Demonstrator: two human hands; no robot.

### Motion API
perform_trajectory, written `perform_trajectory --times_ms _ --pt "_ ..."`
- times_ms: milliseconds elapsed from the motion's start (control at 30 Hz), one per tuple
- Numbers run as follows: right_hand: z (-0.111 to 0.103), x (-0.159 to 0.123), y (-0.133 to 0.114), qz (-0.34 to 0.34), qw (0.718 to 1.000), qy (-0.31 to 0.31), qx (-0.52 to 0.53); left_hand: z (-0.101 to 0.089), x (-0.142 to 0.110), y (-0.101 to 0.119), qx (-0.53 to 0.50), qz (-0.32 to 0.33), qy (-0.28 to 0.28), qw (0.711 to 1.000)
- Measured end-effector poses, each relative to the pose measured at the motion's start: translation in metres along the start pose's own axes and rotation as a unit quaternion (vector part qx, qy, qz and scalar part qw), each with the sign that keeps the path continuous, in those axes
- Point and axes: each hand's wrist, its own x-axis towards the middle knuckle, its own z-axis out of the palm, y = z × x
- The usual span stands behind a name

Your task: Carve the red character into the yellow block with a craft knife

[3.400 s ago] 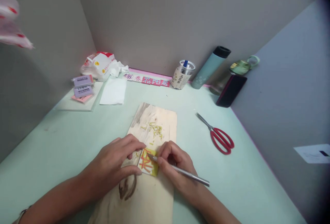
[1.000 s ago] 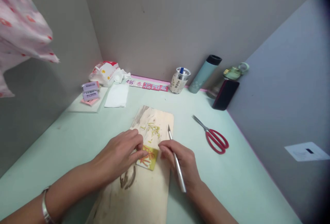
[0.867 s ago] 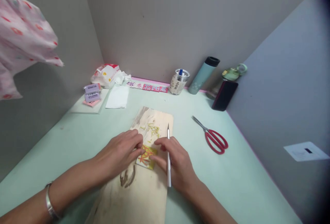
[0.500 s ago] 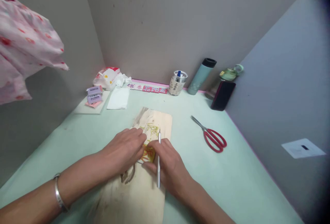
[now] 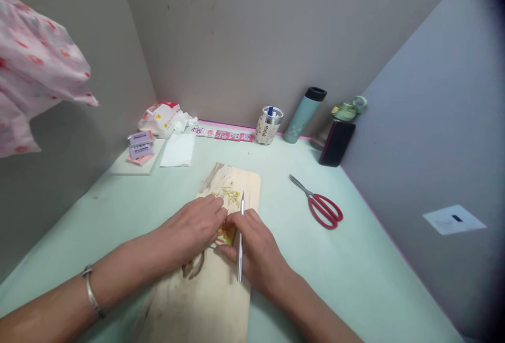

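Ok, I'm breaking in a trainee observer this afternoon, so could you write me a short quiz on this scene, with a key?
1. True or false: the metal scissors with red handles lie on the pale rectangular wooden board.
2. Which hand holds the slim silver metal craft knife?
A) left
B) right
C) neither
3. Fill the gap: the strokes on the small flat yellow piece are ___ in colour.

Key:
1. False; they lie on the pale green tabletop.
2. B, the right hand.
3. Orange-red.
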Motion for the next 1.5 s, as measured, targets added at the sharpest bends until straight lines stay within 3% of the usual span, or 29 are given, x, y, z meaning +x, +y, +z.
perform_trajectory --times_ms 100,267,533,900,1133,1300,1500 --pt "0.000 0.000 0.000 -0.001 1.000 0.000 -0.004 -0.006 0.000 -0.011 -0.042 0.014 -0.006 0.999" --pt "0.000 0.001 0.001 0.003 1.000 0.005 0.010 -0.010 0.002 -0.024 -0.117 -0.037 0.004 0.992" --pt "-0.001 0.001 0.002 0.016 1.000 -0.011 0.018 -0.025 -0.003 -0.027 -0.194 -0.077 -0.006 0.978" --pt "-0.002 0.002 0.000 0.024 0.999 -0.016 0.015 -0.026 0.002 -0.006 -0.020 0.007 0.001 1.000" --pt "0.001 0.001 0.001 0.020 1.000 -0.010 0.012 -0.026 0.006 0.013 0.068 0.002 -0.004 0.998" --pt "0.000 0.002 0.000 0.023 1.000 -0.010 0.014 -0.017 0.007 0.012 0.062 -0.008 -0.003 0.998" --pt "-0.002 0.002 0.000 0.030 0.999 -0.017 0.014 -0.023 0.011 -0.013 -0.033 -0.013 -0.025 0.999"
